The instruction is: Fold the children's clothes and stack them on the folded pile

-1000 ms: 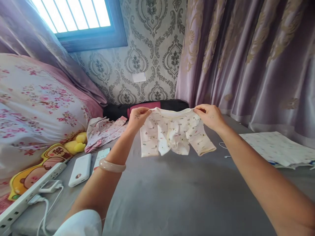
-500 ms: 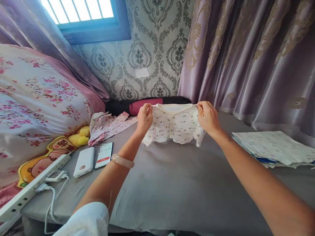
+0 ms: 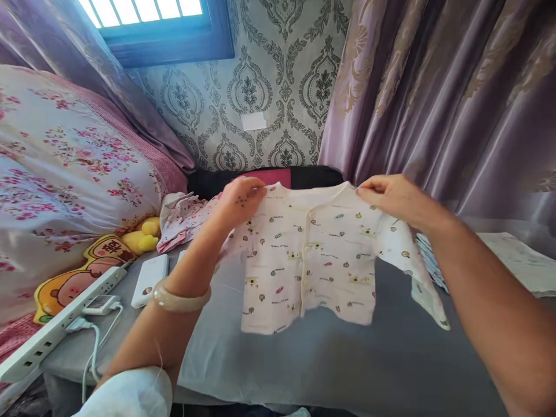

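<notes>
**Bunched baby shirt shaken out to full spread**

Since half a second earlier, the baby shirt (image 3: 308,260) had dropped open from a crumpled bundle into a flat, front-facing spread, and both arms had drawn nearer to the camera. The left hand (image 3: 241,200) pinched one shoulder of the garment. The right hand (image 3: 393,197) was clenched on the other shoulder, with a sleeve trailing away toward 4 o'clock.

The shirt hung in the air above the grey bed sheet (image 3: 391,359), apart from it, its buttoned front facing the person. A stack of folded cloths (image 3: 516,260) lay at 3 o'clock of the shirt. A pink garment (image 3: 186,217) lay at 10 o'clock and a white power bank (image 3: 150,279) at 9 o'clock.

The step in hand looked like the opening-out and straightening of the shirt. Laying it flat would call for both pinches to stay level and taut, and for the loose sleeve to be kept from folding under.
</notes>
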A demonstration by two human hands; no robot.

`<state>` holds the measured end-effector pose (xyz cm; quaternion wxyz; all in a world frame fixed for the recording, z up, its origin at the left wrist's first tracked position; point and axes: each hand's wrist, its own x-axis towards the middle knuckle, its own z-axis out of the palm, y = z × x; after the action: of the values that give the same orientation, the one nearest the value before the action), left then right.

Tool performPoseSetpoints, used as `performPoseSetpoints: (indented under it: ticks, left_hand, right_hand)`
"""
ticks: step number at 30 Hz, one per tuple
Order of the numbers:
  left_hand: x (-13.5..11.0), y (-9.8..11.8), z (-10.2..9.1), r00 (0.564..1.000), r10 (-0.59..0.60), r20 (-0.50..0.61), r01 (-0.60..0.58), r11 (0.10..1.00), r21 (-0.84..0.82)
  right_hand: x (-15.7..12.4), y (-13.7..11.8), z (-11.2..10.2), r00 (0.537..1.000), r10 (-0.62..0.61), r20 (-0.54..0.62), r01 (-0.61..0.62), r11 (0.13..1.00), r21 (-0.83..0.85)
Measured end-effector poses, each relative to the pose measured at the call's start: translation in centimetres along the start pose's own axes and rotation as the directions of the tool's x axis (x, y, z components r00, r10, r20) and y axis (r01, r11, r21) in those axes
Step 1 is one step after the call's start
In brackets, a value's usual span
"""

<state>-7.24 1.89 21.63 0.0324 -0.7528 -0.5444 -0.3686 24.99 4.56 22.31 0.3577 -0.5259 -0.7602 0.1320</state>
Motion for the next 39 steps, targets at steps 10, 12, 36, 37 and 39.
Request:
performPoseSetpoints:
  ticks: [10,12,36,37,39]
  left_hand:
    - [-4.4,-7.9,19.1,0.936,-0.219,0.275,0.159,0.962,0.223]
    - [-5.0,-8.5,20.2,0.935,-0.211,0.284,0.149,0.963,0.227]
    - [-0.5,-11.1,23.5,0.886,-0.281,0.368,0.137,0.918,0.372]
    - [-0.2,-10.9,23.7,0.876,-0.302,0.375,0.156,0.915,0.373]
    - [0.4,-10.6,24.0,0.862,-0.310,0.402,0.165,0.920,0.356]
  right_hand:
    - [-2.0,11.8,15.4,0.959,0.151,0.240,-0.001,0.848,-0.530]
    - [-2.5,12.5,16.4,0.952,0.161,0.258,0.020,0.814,-0.581]
    - [3.6,14.4,18.8,0.929,0.157,0.335,0.073,0.808,-0.584]
    - [3.8,14.2,19.2,0.933,0.165,0.319,0.053,0.815,-0.577]
    - [4.1,14.0,19.9,0.939,0.184,0.291,0.012,0.826,-0.563]
